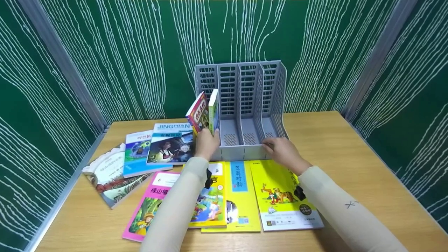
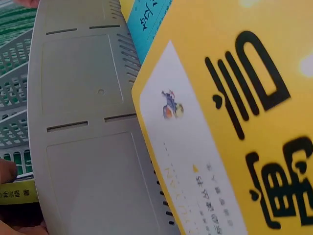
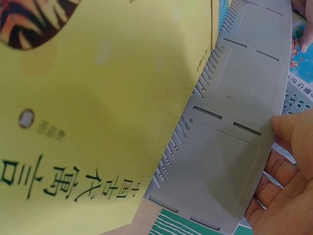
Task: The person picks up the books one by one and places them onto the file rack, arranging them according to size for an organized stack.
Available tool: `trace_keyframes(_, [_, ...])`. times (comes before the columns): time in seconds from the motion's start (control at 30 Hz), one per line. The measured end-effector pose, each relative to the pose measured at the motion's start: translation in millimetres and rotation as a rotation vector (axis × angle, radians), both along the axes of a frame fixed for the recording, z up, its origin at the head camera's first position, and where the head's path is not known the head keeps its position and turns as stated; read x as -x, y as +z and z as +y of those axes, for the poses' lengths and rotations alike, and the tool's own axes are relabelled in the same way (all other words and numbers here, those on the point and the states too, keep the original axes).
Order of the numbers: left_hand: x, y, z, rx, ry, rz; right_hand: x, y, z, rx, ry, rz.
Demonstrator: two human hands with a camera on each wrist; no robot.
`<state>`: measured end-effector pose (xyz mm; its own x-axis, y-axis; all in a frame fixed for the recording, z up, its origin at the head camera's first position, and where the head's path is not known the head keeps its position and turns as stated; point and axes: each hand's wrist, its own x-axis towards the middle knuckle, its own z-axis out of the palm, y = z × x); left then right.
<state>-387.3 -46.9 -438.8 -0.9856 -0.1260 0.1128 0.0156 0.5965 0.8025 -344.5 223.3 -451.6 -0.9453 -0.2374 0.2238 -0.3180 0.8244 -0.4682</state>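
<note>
A grey file rack [image 1: 232, 152] with upright dividers stands on the table. At its leftmost compartment, my left hand [image 1: 207, 142] grips a slim book with a green and white spine [image 1: 212, 108]. A red-covered book [image 1: 200, 111] leans just left of that spine; whether the same hand holds it too is unclear. The left wrist view shows the fingers about a yellow-green spine [image 2: 18, 192]. My right hand [image 1: 285, 152] pinches the rack's front edge near its right end. In the right wrist view, that hand [image 3: 288, 181] has its fingers curled over the grey lip.
Before the rack lie a yellow tiger-cover book [image 1: 280, 196], a yellow book with a blue label [image 1: 245, 203], another yellow book [image 1: 213, 203] and a pink book [image 1: 150, 203]. Leftward, a JINGDIAN book [image 1: 171, 143], a blue book [image 1: 136, 154] and a scallop-edged book [image 1: 112, 175] overlap.
</note>
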Motion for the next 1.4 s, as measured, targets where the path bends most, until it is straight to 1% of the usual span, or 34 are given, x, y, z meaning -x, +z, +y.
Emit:
trace_keyframes(0.1, [-1.8, 1.0, -2.5, 0.008, 0.013, 0.017, -0.4, -1.3, -0.7, 0.002, -0.002, 0.001])
trace_keyframes(0.17, [-2.5, 2.5, -4.5, 0.001, 0.014, 0.04, -0.6, -2.2, -0.6, -0.006, 0.008, 0.016])
trace_keyframes(0.3, [-3.9, 10.1, -10.9, -0.027, -0.003, 0.065, 0.0, -3.4, 0.3, -0.016, 0.029, 0.061])
trace_keyframes(0.37, [-4.7, 14.4, -15.7, -0.041, -0.022, 0.041, 0.5, -3.3, 0.8, -0.017, 0.027, 0.071])
trace_keyframes(0.5, [-7.6, 22.3, -28.2, -0.026, -0.057, -0.017, 1.3, -3.5, 1.3, -0.016, 0.016, 0.058])
trace_keyframes(0.57, [-10.0, 26.4, -34.7, -0.017, -0.088, -0.04, 1.7, -4.2, 1.3, -0.015, 0.013, 0.05])
trace_keyframes(0.7, [-15.4, 35.9, -46.5, -0.028, -0.159, -0.084, 2.2, -4.7, 1.0, -0.01, 0.015, 0.044])
trace_keyframes(0.77, [-17.2, 40.1, -51.6, -0.024, -0.188, -0.096, 2.2, -4.2, 0.7, -0.008, 0.009, 0.036])
trace_keyframes(0.87, [-17.4, 43.7, -57.9, 0.013, -0.21, -0.094, 2.2, -3.7, 0.2, -0.008, 0.002, 0.019])
trace_keyframes(0.93, [-17.2, 44.4, -60.6, 0.045, -0.211, -0.093, 1.8, -3.9, -0.1, -0.009, -0.005, 0.003])
trace_keyframes(1.07, [-16.0, 42.6, -62.8, 0.103, -0.173, -0.088, 0.7, -4.3, -0.5, -0.012, 0.001, -0.009])
trace_keyframes(1.2, [-14.3, 40.7, -62.2, 0.176, -0.132, -0.029, 0.6, -2.3, -0.7, -0.011, 0.007, 0.013])
trace_keyframes(1.3, [-13.5, 39.4, -60.8, 0.23, -0.119, 0.019, 1.0, -1.2, -0.4, -0.011, 0.007, 0.027])
trace_keyframes(1.4, [-12.5, 36.8, -58.6, 0.274, -0.107, 0.048, 0.6, -2.2, 0.5, -0.009, 0.003, 0.021])
